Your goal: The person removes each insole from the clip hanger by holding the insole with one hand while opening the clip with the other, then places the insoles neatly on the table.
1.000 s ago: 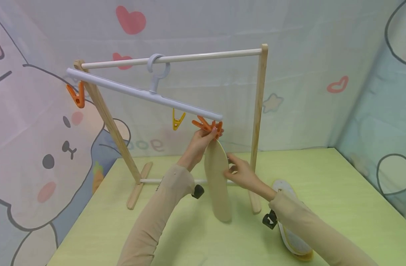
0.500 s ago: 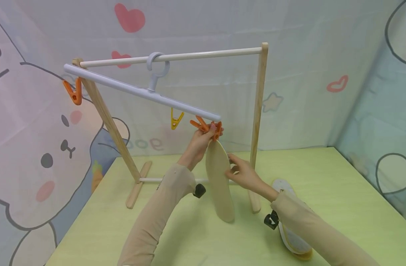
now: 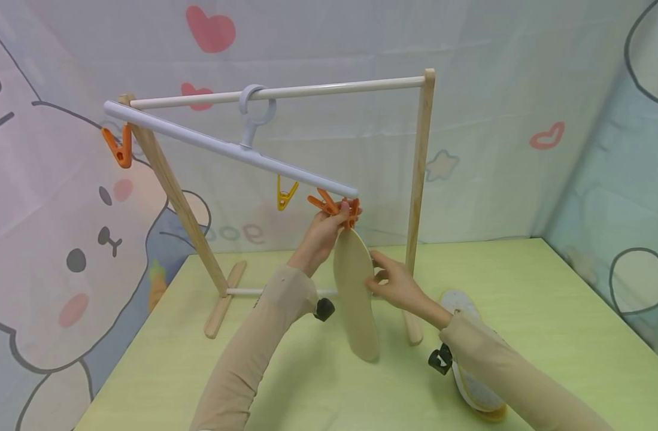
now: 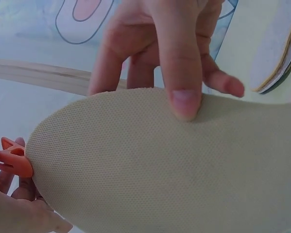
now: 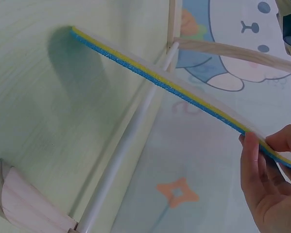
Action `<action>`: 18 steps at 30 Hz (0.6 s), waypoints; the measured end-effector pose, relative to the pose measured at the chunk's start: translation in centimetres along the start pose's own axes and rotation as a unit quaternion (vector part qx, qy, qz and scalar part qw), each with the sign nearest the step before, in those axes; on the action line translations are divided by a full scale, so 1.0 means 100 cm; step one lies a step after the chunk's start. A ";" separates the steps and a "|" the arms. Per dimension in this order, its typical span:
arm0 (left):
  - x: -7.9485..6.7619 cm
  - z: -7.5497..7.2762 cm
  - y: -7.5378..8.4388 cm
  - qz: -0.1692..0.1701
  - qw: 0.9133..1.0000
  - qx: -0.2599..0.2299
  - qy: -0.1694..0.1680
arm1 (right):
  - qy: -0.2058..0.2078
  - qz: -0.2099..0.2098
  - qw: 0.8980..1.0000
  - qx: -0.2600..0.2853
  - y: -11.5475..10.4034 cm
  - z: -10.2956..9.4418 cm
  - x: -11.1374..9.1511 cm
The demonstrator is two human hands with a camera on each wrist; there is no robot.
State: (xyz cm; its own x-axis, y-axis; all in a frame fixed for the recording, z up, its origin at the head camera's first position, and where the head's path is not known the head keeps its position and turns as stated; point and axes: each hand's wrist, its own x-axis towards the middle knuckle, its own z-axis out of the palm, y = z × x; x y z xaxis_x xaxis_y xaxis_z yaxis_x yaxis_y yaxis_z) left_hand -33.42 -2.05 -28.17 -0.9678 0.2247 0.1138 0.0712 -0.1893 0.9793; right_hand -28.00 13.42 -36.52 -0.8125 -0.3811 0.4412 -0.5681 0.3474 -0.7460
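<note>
A long beige insole [image 3: 357, 293] hangs lengthwise below the right end of a tilted white hanger [image 3: 221, 143]. My left hand [image 3: 322, 234] pinches an orange clip [image 4: 18, 159] right at the insole's narrow upper tip. Another orange clip [image 3: 324, 202] sits just left of it under the hanger, partly behind my fingers. With thumb and fingers my right hand [image 3: 396, 282] pinches the insole's right edge. In the right wrist view the insole [image 5: 157, 80] appears edge-on, with yellow and blue layers.
The hanger hooks over the white bar [image 3: 339, 90] of a wooden rack [image 3: 419, 179]. A yellow clip [image 3: 285, 194] and a third orange clip [image 3: 120, 148] hang farther left. Another insole [image 3: 463, 305] lies on the yellow-green table [image 3: 549, 311], partly under my right sleeve.
Over the first half second the insole's lower end swings slightly right, and the hanger shifts slightly left in view. Both hands keep their hold.
</note>
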 end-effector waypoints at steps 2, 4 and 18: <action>0.000 0.000 0.000 -0.003 1.000 -0.010 -0.001 | -0.006 0.004 1.000 0.005 0.001 0.001 -0.001; 0.000 0.000 0.000 -0.004 1.000 -0.015 -0.003 | -0.016 0.007 1.000 0.009 0.002 0.002 -0.003; 0.000 -0.003 -0.002 0.005 0.999 -0.030 -0.021 | -0.041 0.038 0.998 0.026 0.013 0.001 -0.012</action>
State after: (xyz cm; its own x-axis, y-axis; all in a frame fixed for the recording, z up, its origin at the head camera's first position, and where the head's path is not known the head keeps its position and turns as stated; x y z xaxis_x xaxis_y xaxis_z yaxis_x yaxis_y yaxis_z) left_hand -33.55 -2.28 -28.42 -0.9560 0.2623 0.1312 0.0644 -0.2484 0.9665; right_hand -27.78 14.27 -38.04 -0.8384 -0.4247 0.3417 -0.4961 0.3346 -0.8012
